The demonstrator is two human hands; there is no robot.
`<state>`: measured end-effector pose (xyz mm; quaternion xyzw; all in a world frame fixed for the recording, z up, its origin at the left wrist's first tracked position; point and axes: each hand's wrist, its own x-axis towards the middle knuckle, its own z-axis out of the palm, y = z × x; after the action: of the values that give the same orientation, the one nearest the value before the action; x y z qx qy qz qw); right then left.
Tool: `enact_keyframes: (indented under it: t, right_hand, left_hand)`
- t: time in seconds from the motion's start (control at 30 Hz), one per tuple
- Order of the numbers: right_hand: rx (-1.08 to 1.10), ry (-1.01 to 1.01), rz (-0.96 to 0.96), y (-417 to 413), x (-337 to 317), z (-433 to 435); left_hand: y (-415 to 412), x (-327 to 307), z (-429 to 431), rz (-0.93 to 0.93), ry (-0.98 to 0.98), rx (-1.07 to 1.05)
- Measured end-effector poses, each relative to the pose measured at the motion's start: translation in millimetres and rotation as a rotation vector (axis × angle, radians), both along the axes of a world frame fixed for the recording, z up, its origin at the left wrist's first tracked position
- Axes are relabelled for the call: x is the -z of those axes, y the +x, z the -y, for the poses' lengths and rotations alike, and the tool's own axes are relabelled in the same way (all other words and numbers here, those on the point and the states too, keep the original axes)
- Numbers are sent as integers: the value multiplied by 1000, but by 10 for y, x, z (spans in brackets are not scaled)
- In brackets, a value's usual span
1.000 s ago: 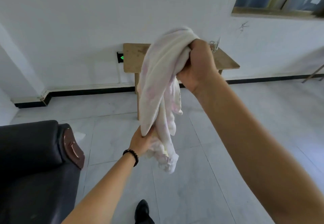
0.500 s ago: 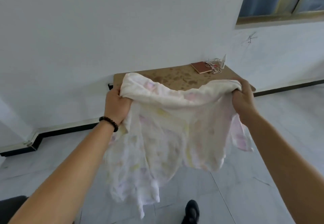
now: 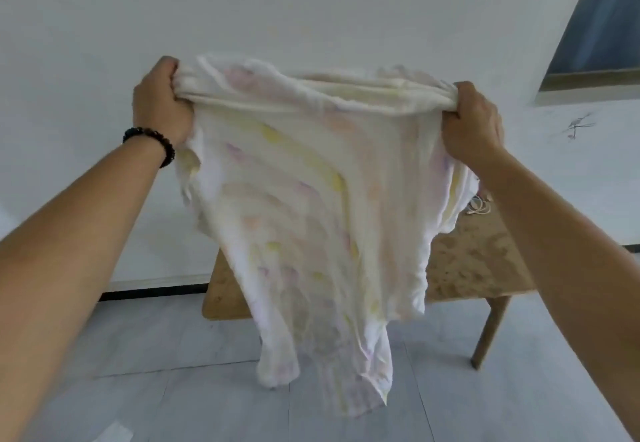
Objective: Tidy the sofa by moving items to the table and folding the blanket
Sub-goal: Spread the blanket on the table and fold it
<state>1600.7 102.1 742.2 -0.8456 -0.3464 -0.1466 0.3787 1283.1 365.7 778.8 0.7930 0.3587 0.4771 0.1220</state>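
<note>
A thin white blanket (image 3: 311, 216) with faint pink and yellow marks hangs spread in the air in front of me. My left hand (image 3: 161, 102) grips its top left corner, a dark bead bracelet on the wrist. My right hand (image 3: 472, 119) grips the bunched top right corner. The cloth drapes down in front of the wooden table (image 3: 474, 268) and hides most of its top. The sofa is out of view.
A white cable (image 3: 479, 207) lies on the table's far right part, beside the blanket's edge. One table leg (image 3: 490, 330) stands on the grey tiled floor. A white wall with a black skirting is behind, and a window (image 3: 602, 26) is at the upper right.
Both hands have risen and moved further apart, stretching the blanket's top edge wider. The view has come closer to the table, and the notebook on it is now hidden behind the cloth.
</note>
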Motion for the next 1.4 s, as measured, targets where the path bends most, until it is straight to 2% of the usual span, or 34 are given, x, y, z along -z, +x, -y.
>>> enact_keyframes:
  t: [0.1,0.17,0.27,0.33,0.4,0.47,0.57,0.63,0.7,0.77,0.83,0.93,1.0,1.07,1.2,1.27,1.33,1.4]
  right_hand:
    - [56,26,184,342,-348,-467]
    - [102,86,253,532,-491,-740]
    - [171,190,238,781,-457,-1126]
    - [192,196,162,926,-209,-1383]
    - [197,125,66,1058,204,-1601]
    - [202,8,-24,1181,791,-1728]
    - [233,-239,-221,1189,1846,-1703]
    - [201,-464,-394,1009,2499,-1622]
    - [26,-693,-509,758,2972,-1618]
    - [-229,-776,-595,499,3227,-1698]
    - [-420,-737,-614,300,3365,-1845]
    - [-592,-650,-686,149,3438,-2065]
    - [-621,-571,-760,245,3498,-2105]
    - [-570,-573,-661,523,3537,-2029]
    - [-377,-611,-492,1298,3510,-1730]
    - [-264,-551,-459,1638,3469,-1606]
    - [-45,-450,-508,1944,3462,-1448]
    - [189,-440,-623,2132,3520,-1285]
  left_hand:
    - [227,-519,-413,114,206,-130]
    - [437,-796,-587,221,319,-146]
    - [747,-857,-813,367,461,-71]
    - [1002,-574,-975,334,450,-10]
    - [1255,34,-1216,172,352,41]
    - [1456,835,-1399,-68,192,117]
    - [1567,2015,-1460,-405,-208,291]
    - [1539,2710,-1356,-508,-508,400]
    - [1523,3226,-1236,-588,-716,473]
    - [1579,3547,-1137,-646,-806,539]
    - [1704,3637,-994,-626,-823,597]
    - [1932,3518,-773,-498,-792,631]
    - [2040,3501,-716,-461,-756,590]
    - [2059,3616,-726,-547,-708,540]
    - [1993,3883,-732,-1061,-586,332]
    - [1990,4003,-697,-1239,-534,226]
    - [1958,4106,-646,-1302,-506,121]
    - [1885,4229,-625,-1208,-577,36]
